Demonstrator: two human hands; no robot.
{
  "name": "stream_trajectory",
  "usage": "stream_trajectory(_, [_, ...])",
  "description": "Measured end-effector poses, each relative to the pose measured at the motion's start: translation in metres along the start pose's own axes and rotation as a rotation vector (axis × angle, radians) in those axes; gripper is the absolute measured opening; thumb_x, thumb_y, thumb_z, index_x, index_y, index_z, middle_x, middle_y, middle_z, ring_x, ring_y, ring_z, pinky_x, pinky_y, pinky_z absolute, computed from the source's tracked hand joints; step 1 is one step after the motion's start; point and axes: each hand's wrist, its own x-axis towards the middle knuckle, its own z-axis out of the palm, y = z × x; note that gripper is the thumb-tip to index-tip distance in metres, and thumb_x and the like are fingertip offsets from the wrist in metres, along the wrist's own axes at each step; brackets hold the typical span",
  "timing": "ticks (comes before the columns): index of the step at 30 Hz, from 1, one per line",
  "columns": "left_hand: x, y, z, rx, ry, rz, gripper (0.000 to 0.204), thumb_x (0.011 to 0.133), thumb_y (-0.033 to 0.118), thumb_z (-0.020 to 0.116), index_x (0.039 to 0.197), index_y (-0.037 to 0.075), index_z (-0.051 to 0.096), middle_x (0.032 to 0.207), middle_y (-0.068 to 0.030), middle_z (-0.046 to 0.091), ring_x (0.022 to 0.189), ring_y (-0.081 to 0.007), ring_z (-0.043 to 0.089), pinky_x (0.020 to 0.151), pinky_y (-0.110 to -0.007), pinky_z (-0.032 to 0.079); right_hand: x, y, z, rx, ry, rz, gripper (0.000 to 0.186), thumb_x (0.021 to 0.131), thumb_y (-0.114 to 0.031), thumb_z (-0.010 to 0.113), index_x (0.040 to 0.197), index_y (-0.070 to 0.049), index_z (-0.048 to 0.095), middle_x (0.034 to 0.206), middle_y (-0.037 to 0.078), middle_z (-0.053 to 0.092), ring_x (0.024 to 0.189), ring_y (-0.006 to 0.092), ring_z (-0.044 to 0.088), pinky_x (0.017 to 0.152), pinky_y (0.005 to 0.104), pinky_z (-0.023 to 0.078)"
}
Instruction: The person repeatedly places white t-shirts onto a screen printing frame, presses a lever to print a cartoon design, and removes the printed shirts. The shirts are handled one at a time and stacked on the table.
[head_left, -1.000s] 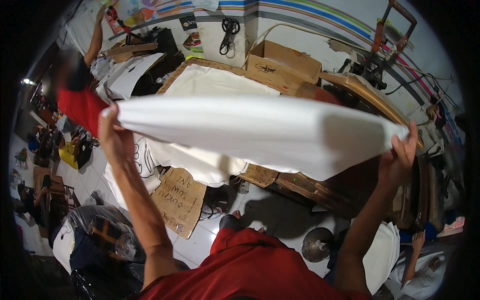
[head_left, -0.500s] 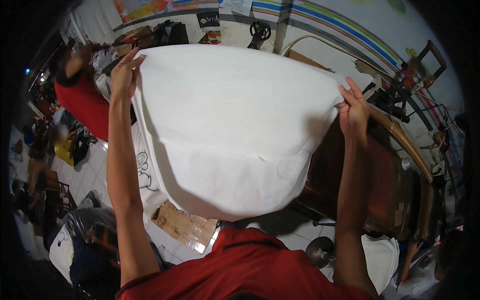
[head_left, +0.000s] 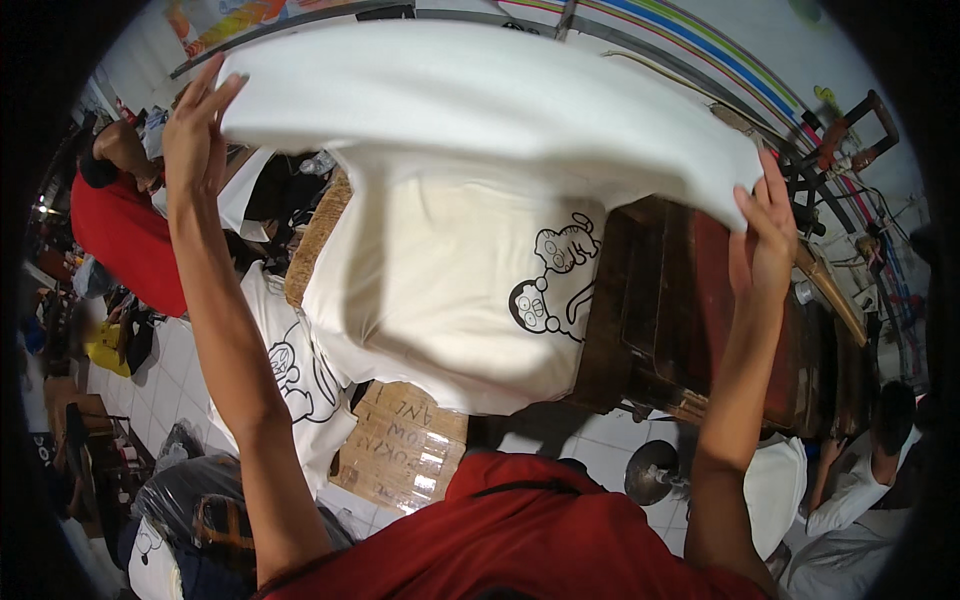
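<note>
A broad white cloth [head_left: 450, 85] is stretched between my hands, raised at the far side. My left hand [head_left: 193, 140] pinches its left corner between thumb and fingers. At the opposite corner, my right hand [head_left: 768, 225] grips the edge the same way. Beneath it, another expanse of white cloth [head_left: 430, 270] lies spread flat, with black cartoon line drawings [head_left: 555, 275] on its right part. Whether the raised and the lying cloth are one piece I cannot tell. A further printed white cloth [head_left: 290, 355] hangs near my left forearm.
A cardboard piece [head_left: 405, 440] lies close in front of me, below the cloth. Dark wooden furniture [head_left: 650, 290] stands to the right. A person in red [head_left: 115, 230] is at the left, and a person in pale clothing [head_left: 850, 490] at the lower right. A round dark lamp-like object [head_left: 650, 472] is near my right arm.
Both hands have moved farther away and apart, lifting the white cloth toward the far side. The printed cloth beneath, mostly covered before, now shows.
</note>
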Motion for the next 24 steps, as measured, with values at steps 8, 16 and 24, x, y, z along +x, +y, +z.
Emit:
stream_trajectory(8, [-0.103,-0.039,-0.029,0.076,-0.027,-0.359,0.057,0.081,-0.005,0.063,0.134,-0.006,0.043,0.123,-0.0162,0.057,0.102,-0.0184,0.06,0.09,-0.027,0.047,-0.118,0.027,0.016,-0.147,0.096,0.26,0.081,0.072,0.012,0.057,0.143,0.008,0.019,0.138,0.018,0.042,0.126,0.0238,0.043,0.105,0.0329,0.033])
stream_trajectory(16, [-0.196,-0.156,-0.086,0.105,-0.078,-0.648,0.057,0.076,-0.009,0.067,0.13,0.001,0.051,0.124,-0.0099,0.057,0.098,-0.0132,0.058,0.087,-0.023,0.047,-0.234,0.141,-0.014,-0.103,0.142,0.673,0.09,0.069,0.011,0.062,0.146,0.002,0.015,0.135,0.011,0.045,0.104,0.0168,0.056,0.086,0.0278,0.047])
stream_trajectory(24, [-0.242,-0.213,-0.107,0.288,-0.065,-0.835,0.056,0.072,-0.007,0.07,0.126,0.005,0.057,0.066,0.0065,0.053,0.049,-0.0031,0.038,0.045,-0.019,0.03,-0.287,0.227,-0.038,-0.385,0.067,0.953,0.094,0.069,0.01,0.065,0.147,-0.001,0.014,0.091,0.008,0.061,0.073,0.0127,0.057,0.066,0.0235,0.047])
